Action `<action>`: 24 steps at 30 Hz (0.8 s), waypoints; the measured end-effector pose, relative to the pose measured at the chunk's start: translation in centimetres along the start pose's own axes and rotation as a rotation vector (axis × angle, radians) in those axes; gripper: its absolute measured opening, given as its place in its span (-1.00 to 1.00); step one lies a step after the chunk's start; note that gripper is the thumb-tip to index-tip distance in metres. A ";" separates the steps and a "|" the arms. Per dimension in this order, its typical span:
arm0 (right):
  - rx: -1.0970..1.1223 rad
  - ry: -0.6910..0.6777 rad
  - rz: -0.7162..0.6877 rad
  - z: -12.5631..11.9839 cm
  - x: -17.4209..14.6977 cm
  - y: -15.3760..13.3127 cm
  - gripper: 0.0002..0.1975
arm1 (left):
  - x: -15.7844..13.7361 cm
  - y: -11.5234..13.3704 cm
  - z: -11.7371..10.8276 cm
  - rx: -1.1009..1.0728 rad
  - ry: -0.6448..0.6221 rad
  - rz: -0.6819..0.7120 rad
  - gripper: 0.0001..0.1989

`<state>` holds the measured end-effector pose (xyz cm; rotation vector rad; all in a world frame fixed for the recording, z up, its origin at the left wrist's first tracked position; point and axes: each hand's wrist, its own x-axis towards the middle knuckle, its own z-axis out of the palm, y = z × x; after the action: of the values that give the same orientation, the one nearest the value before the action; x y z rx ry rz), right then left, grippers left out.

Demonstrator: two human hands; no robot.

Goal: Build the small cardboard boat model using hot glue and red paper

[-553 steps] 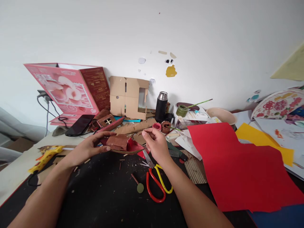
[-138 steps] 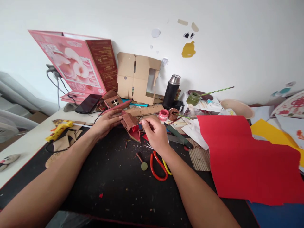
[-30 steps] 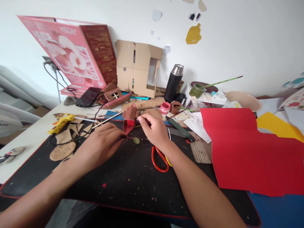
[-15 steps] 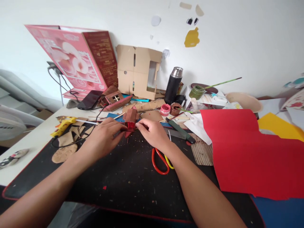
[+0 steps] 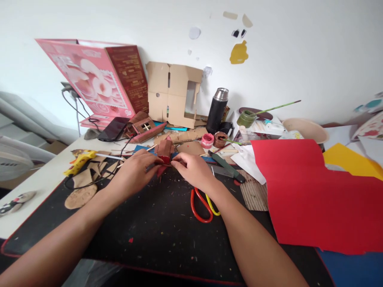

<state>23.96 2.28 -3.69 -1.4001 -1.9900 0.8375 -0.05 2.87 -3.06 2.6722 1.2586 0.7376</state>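
A small brown cardboard model (image 5: 164, 148) with a red front stands between my hands at the mat's far side. From the left, my left hand (image 5: 140, 166) has its fingers pinched at the model's lower edge. On the other side, my right hand (image 5: 191, 167) pinches at the lower right corner, thumb and forefinger close together. The fingertips partly cover the model's base. Scissors (image 5: 201, 206) with red and yellow handles lie by my right forearm, their blades hidden. A green-handled knife (image 5: 226, 165) rests beyond my right wrist.
Left are a yellow glue gun (image 5: 79, 162) and cardboard scraps (image 5: 82, 196). Behind stand a brown model house (image 5: 145, 126), a pink box (image 5: 89, 79), paint jars (image 5: 207, 140) and a black thermos (image 5: 218, 111). A red sheet (image 5: 302, 195) covers the right side.
The view has tilted slightly, so the background sits a little lower. Both hands stay at the model, whose red front now looks smoother and less open to view. My fingers have shifted slightly.
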 end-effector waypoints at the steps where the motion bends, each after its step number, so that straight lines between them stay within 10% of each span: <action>1: -0.018 -0.011 0.005 0.0 0.0 0.0 -0.81 | 0.0 0.0 0.0 0.008 -0.003 0.002 -0.74; 24: -0.156 -0.068 0.019 0.2 0.0 0.1 -0.79 | 0.1 -0.2 0.7 0.088 0.000 0.035 -0.73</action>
<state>23.84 2.31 -3.87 -1.4969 -2.1365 0.7609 0.19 3.12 -3.72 2.7703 1.2770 0.7022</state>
